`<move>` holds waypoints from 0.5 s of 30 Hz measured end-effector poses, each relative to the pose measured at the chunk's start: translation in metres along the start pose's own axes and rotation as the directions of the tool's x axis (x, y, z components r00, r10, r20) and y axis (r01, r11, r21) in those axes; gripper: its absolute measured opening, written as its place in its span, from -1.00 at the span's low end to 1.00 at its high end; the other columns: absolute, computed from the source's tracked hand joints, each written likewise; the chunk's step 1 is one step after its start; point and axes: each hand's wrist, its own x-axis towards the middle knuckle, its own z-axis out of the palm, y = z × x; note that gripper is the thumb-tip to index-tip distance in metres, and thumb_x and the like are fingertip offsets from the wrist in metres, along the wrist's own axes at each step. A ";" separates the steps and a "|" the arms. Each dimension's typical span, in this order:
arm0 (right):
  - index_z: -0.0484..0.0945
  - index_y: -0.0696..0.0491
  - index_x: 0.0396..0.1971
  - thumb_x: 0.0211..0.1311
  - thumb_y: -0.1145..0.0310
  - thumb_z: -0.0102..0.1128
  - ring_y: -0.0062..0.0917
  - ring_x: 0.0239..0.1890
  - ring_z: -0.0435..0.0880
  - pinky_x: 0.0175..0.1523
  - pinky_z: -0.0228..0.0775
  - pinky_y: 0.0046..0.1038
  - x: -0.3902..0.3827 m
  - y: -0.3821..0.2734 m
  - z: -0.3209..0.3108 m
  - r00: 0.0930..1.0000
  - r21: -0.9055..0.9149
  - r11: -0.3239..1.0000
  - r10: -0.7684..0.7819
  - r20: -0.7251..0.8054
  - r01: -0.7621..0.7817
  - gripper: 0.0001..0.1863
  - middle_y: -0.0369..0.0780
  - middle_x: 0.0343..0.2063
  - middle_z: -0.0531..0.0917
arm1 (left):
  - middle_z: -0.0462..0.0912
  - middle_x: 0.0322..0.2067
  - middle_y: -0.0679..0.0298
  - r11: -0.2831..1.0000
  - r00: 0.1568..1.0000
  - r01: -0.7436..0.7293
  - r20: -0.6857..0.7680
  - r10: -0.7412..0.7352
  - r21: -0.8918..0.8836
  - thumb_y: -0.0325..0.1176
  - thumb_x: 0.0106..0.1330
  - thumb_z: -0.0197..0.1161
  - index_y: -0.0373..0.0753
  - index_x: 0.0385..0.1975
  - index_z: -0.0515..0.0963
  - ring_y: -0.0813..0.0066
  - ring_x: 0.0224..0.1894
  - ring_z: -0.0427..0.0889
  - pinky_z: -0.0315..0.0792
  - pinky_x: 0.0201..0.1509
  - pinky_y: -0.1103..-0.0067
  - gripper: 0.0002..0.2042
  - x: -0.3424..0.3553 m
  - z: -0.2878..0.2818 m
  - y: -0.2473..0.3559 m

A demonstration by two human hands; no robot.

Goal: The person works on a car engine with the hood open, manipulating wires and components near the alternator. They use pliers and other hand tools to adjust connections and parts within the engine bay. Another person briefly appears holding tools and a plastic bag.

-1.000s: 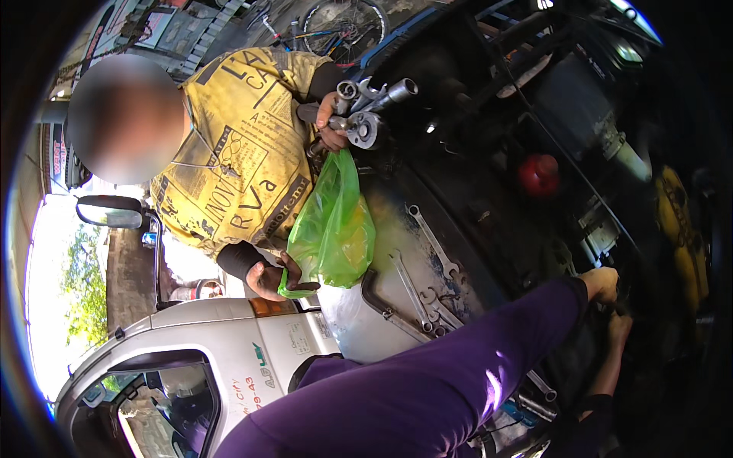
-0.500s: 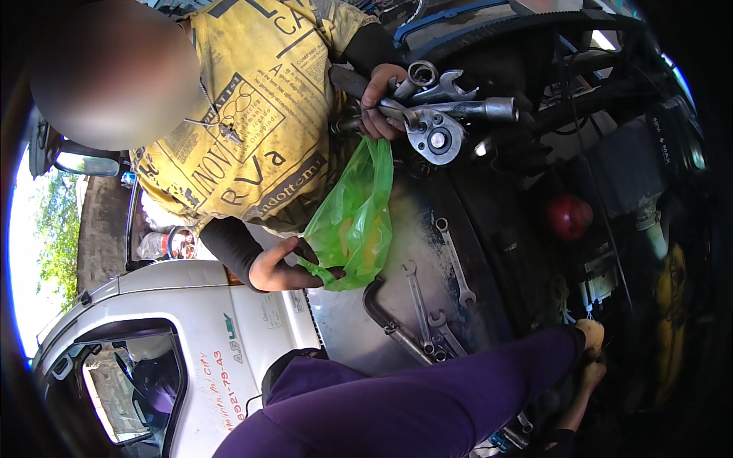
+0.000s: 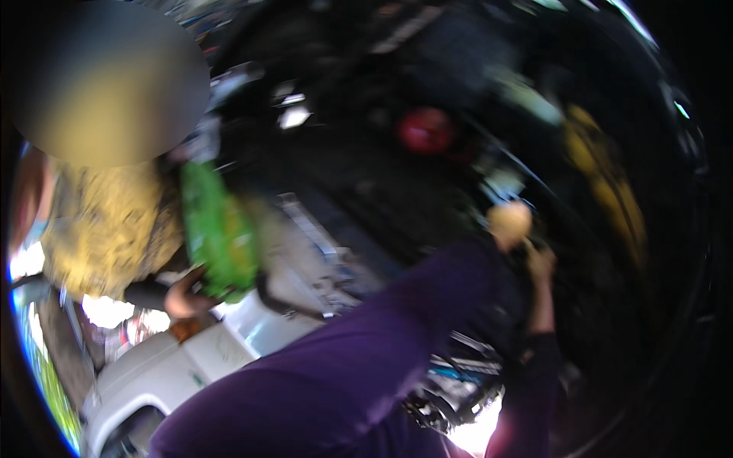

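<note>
My left hand, at the end of a long purple sleeve, reaches into the dark engine bay. It looks rounded and closed, and its fingers are hidden. Just below and to the right, my right hand is close beside it with fingers curled. Blur hides what either one holds. A pale, whitish part sits just beyond my left hand. Farther up, a red round thing shows among dark engine parts.
At left, a person in a yellow shirt holds a green plastic bag. Wrenches lie on a metal surface beyond my left sleeve. A white vehicle stands lower left. A yellow part runs along the right.
The view has swung, so the scene has shifted left and is badly blurred. My hands remain close together in the engine bay; more of my right sleeve shows.
</note>
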 end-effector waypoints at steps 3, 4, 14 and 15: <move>0.72 0.11 -0.15 0.25 0.29 0.35 -0.31 -0.15 0.71 0.06 0.47 -0.31 -0.009 -0.012 -0.002 0.998 0.010 0.998 -0.065 -0.015 0.065 -0.74 -0.14 -0.21 0.77 | 0.71 -0.08 0.01 0.963 0.957 0.235 0.207 -0.205 -0.133 -0.24 0.30 0.25 -0.28 -0.08 0.66 0.07 0.01 0.70 0.57 0.08 0.25 -0.70 0.008 -0.004 -0.001; 0.72 0.12 -0.18 0.25 0.30 0.34 -0.31 -0.17 0.71 0.05 0.48 -0.32 -0.010 -0.015 -0.005 0.997 0.005 0.998 -0.060 -0.055 0.061 -0.76 -0.14 -0.24 0.78 | 0.71 -0.08 -0.01 0.969 0.943 0.229 0.266 -0.198 -0.088 -0.25 0.30 0.23 -0.27 -0.09 0.66 0.06 -0.01 0.70 0.58 0.07 0.27 -0.71 0.008 -0.007 0.002; 0.75 0.14 -0.23 0.20 0.34 0.33 -0.23 -0.17 0.77 -0.01 0.53 -0.33 -0.010 -0.018 0.000 0.994 0.057 0.998 -0.001 -0.113 0.007 -0.79 -0.02 -0.26 0.77 | 0.75 -0.21 -0.05 0.986 0.790 -0.163 0.597 0.141 -0.018 -0.32 0.24 0.21 -0.33 -0.22 0.72 0.05 -0.15 0.75 0.59 -0.09 0.31 -0.74 0.025 -0.016 -0.018; 0.75 0.14 -0.24 0.19 0.35 0.32 -0.22 -0.16 0.76 -0.01 0.53 -0.33 -0.010 -0.017 0.002 0.995 0.068 0.998 0.023 -0.101 -0.016 -0.79 0.00 -0.25 0.76 | 0.75 -0.24 -0.06 0.977 0.799 0.155 0.601 -0.039 -0.144 -0.29 0.21 0.26 -0.35 -0.22 0.72 0.08 -0.17 0.75 0.58 -0.11 0.33 -0.72 0.023 -0.013 -0.022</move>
